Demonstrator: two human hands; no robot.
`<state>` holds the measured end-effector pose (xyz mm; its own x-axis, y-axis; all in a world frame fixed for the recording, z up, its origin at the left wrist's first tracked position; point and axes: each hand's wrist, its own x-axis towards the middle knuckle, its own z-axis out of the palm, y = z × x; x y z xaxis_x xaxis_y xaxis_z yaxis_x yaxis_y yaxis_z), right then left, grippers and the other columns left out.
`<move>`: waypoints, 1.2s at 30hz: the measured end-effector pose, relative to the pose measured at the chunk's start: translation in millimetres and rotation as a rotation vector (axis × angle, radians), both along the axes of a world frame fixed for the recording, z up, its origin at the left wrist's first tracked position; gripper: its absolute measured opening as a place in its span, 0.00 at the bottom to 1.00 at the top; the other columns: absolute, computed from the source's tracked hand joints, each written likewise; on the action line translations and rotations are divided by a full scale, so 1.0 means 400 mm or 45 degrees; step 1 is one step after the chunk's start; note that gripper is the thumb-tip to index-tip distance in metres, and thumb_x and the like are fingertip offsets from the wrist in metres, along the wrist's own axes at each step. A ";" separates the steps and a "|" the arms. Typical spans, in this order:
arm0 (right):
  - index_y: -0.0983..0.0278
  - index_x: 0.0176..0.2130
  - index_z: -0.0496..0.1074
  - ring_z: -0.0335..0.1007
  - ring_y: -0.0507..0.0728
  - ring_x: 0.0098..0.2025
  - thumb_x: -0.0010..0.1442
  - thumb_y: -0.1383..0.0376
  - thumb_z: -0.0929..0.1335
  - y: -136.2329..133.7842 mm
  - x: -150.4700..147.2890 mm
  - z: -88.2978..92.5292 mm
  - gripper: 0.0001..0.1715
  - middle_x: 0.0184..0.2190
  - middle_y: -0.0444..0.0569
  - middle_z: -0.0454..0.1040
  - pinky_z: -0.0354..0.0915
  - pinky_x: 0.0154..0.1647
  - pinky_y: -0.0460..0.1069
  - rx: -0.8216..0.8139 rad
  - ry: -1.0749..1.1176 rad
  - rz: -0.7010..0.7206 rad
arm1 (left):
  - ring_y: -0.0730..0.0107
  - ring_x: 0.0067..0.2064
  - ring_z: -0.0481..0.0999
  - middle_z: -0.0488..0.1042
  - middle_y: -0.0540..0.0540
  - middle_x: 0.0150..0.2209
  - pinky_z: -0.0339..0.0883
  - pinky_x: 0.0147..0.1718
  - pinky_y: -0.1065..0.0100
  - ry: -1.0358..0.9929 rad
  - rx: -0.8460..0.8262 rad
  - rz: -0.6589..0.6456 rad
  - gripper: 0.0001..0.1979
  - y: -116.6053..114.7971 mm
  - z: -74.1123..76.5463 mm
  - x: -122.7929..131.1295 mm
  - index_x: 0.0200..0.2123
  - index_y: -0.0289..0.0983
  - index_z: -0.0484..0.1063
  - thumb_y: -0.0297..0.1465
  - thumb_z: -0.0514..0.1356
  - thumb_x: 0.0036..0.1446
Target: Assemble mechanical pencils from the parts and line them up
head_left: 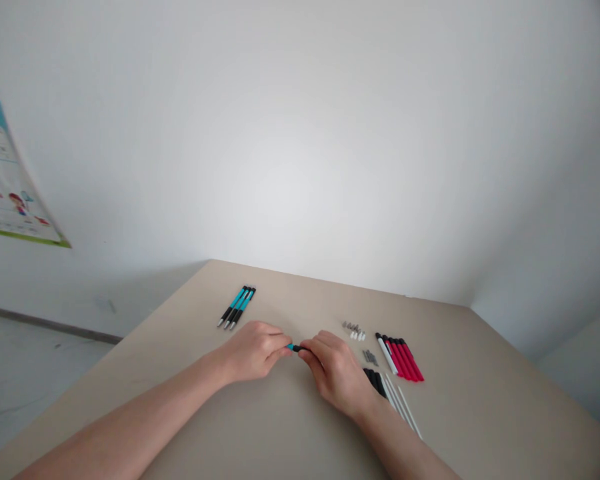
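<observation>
Both hands meet over the middle of a beige table (260, 440). My left hand (254, 350) is closed round the blue end of a pen (295, 347). My right hand (336, 373) pinches the black end of the same pen. Only a short blue and black stretch of it shows between the fingers. Three finished blue and black pens (237, 307) lie side by side to the far left of my hands.
Right of my hands lie small white and grey parts (354, 329), little metal springs (370, 357), a row of red barrels (403, 359), black grips (376, 381) and thin white refills (401, 405). A white wall rises behind; a poster (7, 183) hangs at left.
</observation>
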<state>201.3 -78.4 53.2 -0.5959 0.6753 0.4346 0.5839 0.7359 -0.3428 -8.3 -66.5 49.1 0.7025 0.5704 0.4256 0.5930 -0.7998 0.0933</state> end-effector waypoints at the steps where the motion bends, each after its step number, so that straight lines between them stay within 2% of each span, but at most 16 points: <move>1: 0.66 0.34 0.72 0.64 0.55 0.30 0.65 0.67 0.58 -0.001 -0.001 0.000 0.15 0.26 0.50 0.71 0.55 0.32 0.48 0.006 -0.015 -0.001 | 0.72 0.25 0.68 0.67 0.49 0.23 0.56 0.25 0.71 -0.006 0.008 -0.012 0.14 0.000 -0.001 0.001 0.27 0.35 0.68 0.29 0.49 0.64; 8: 0.65 0.27 0.68 0.62 0.53 0.26 0.64 0.68 0.57 -0.011 -0.007 -0.006 0.17 0.23 0.49 0.68 0.52 0.29 0.47 -0.048 -0.030 -0.071 | 0.71 0.26 0.66 0.66 0.49 0.23 0.59 0.26 0.70 0.027 0.201 -0.072 0.14 0.002 0.009 0.009 0.29 0.35 0.69 0.29 0.48 0.65; 12: 0.64 0.25 0.65 0.61 0.52 0.25 0.64 0.67 0.57 -0.019 -0.009 -0.005 0.18 0.21 0.47 0.68 0.53 0.28 0.46 -0.163 0.045 -0.045 | 0.71 0.25 0.65 0.66 0.48 0.22 0.58 0.25 0.68 0.040 0.300 -0.125 0.15 -0.002 0.022 0.013 0.29 0.35 0.69 0.28 0.47 0.65; 18: 0.65 0.25 0.66 0.57 0.49 0.20 0.66 0.59 0.56 -0.036 -0.009 -0.001 0.22 0.16 0.41 0.61 0.51 0.23 0.44 -0.512 0.279 -0.094 | 0.71 0.26 0.63 0.65 0.48 0.22 0.55 0.24 0.67 0.049 0.403 -0.162 0.13 -0.008 0.039 0.015 0.30 0.35 0.69 0.27 0.48 0.64; 23: 0.65 0.26 0.67 0.53 0.48 0.13 0.64 0.49 0.55 -0.036 -0.018 -0.018 0.28 0.11 0.37 0.55 0.50 0.16 0.43 -0.981 0.507 -0.097 | 0.70 0.27 0.64 0.66 0.48 0.22 0.56 0.25 0.67 0.066 0.413 -0.186 0.11 -0.004 0.043 0.010 0.32 0.35 0.69 0.27 0.49 0.64; 24: 0.65 0.26 0.67 0.54 0.49 0.14 0.64 0.48 0.55 -0.032 -0.018 -0.018 0.29 0.11 0.38 0.56 0.51 0.16 0.43 -0.992 0.534 -0.111 | 0.71 0.26 0.65 0.66 0.48 0.22 0.56 0.25 0.68 0.055 0.395 -0.173 0.12 -0.001 0.043 0.009 0.31 0.35 0.69 0.27 0.49 0.64; 26: 0.66 0.27 0.69 0.59 0.50 0.17 0.62 0.47 0.58 -0.019 -0.014 -0.010 0.28 0.15 0.41 0.63 0.55 0.19 0.44 -0.840 0.584 -0.212 | 0.72 0.26 0.65 0.66 0.48 0.23 0.58 0.25 0.69 0.016 0.346 -0.120 0.13 0.008 0.039 0.005 0.30 0.35 0.69 0.28 0.48 0.64; 28: 0.66 0.33 0.70 0.64 0.52 0.25 0.59 0.49 0.63 -0.010 -0.008 0.012 0.23 0.25 0.47 0.72 0.59 0.23 0.45 -0.572 0.708 -0.382 | 0.72 0.26 0.67 0.67 0.48 0.23 0.59 0.25 0.70 -0.028 0.297 -0.061 0.13 0.017 0.032 0.000 0.31 0.35 0.70 0.29 0.48 0.64; 30: 0.64 0.39 0.68 0.66 0.54 0.30 0.56 0.52 0.66 -0.019 -0.005 0.048 0.19 0.33 0.51 0.73 0.62 0.28 0.46 -0.440 0.933 -0.456 | 0.71 0.27 0.68 0.68 0.47 0.24 0.61 0.26 0.71 -0.034 0.259 -0.052 0.11 0.027 0.024 -0.009 0.33 0.35 0.70 0.29 0.49 0.63; 31: 0.63 0.40 0.66 0.66 0.55 0.32 0.55 0.55 0.67 -0.035 -0.005 0.069 0.17 0.33 0.51 0.72 0.63 0.29 0.47 -0.471 1.063 -0.410 | 0.71 0.27 0.69 0.68 0.47 0.25 0.61 0.27 0.71 -0.032 0.248 -0.051 0.11 0.032 0.020 -0.015 0.34 0.35 0.70 0.28 0.49 0.63; 33: 0.59 0.38 0.63 0.66 0.54 0.29 0.53 0.58 0.67 -0.091 -0.012 0.117 0.13 0.31 0.48 0.71 0.63 0.26 0.47 -0.758 1.260 -0.074 | 0.71 0.27 0.69 0.68 0.47 0.24 0.61 0.27 0.71 -0.018 0.229 -0.048 0.11 0.041 0.015 -0.025 0.34 0.35 0.70 0.28 0.49 0.63; 34: 0.58 0.40 0.63 0.67 0.55 0.30 0.53 0.58 0.66 -0.130 -0.018 0.139 0.14 0.32 0.48 0.72 0.63 0.26 0.48 -0.963 1.254 0.145 | 0.71 0.27 0.69 0.69 0.47 0.24 0.61 0.27 0.71 -0.016 0.225 -0.050 0.11 0.044 0.014 -0.030 0.33 0.35 0.70 0.28 0.49 0.63; 35: 0.55 0.44 0.62 0.70 0.57 0.32 0.53 0.56 0.65 -0.174 -0.024 0.160 0.18 0.35 0.48 0.73 0.65 0.27 0.50 -1.223 1.122 0.386 | 0.71 0.27 0.69 0.69 0.47 0.24 0.61 0.27 0.71 -0.016 0.224 -0.055 0.11 0.048 0.013 -0.035 0.33 0.34 0.70 0.28 0.49 0.63; 36: 0.51 0.47 0.61 0.71 0.58 0.33 0.52 0.54 0.64 -0.219 -0.030 0.178 0.22 0.35 0.47 0.73 0.66 0.26 0.52 -1.305 1.066 0.482 | 0.71 0.27 0.69 0.69 0.47 0.24 0.60 0.27 0.71 -0.020 0.228 -0.061 0.11 0.051 0.014 -0.038 0.33 0.34 0.70 0.28 0.49 0.63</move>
<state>189.4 -166.1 124.3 -0.6232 0.7650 0.1625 -0.2415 0.0094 -0.9704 -23.5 -46.3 54.5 0.7195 0.4507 0.5284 0.5535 -0.8317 -0.0442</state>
